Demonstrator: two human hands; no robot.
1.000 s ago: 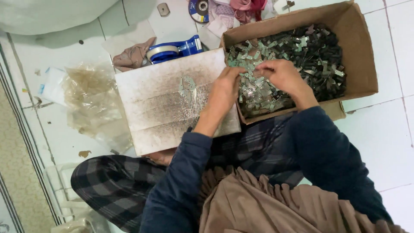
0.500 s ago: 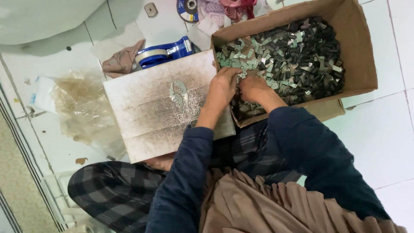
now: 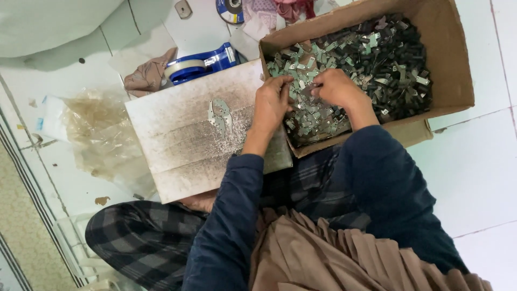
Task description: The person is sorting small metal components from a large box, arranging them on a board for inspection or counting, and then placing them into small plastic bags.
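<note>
Both hands work inside the cardboard box [image 3: 458, 59], which sits on the white tiled floor in front of the seated person and is heaped with small metal pieces [image 3: 371, 54], pale grey-green ones toward the near left of the box and darker ones toward its far right. The left hand [image 3: 272, 102] reaches over the box's left wall, fingers curled down into the pale pieces; it looks as though they pinch one or two, though the pieces are too small to be sure. The right hand [image 3: 335, 89] lies just beside it, deeper in the box, fingers bent and pressed together over the heap, and what they grip, if anything, is hidden under the knuckles. Just left of the box, touching its wall, a dusty white board [image 3: 177, 140] rests across the person's lap with a small cluster of pale pieces [image 3: 221, 114] lying on it. The likely trouble is spillage: the heap stands close to the low near wall of the box, so a rough scoop could push pieces over onto the lap or floor, and thin stamped edges could nick a fingertip. The board seems to overhang the knee, so a nudge from the left forearm might tip it. Beyond the box's far-left corner lie a blue tape dispenser [image 3: 202, 63] and a cloth [image 3: 145, 78]; the roomiest open side is the bare tile to the box's right.
</note>
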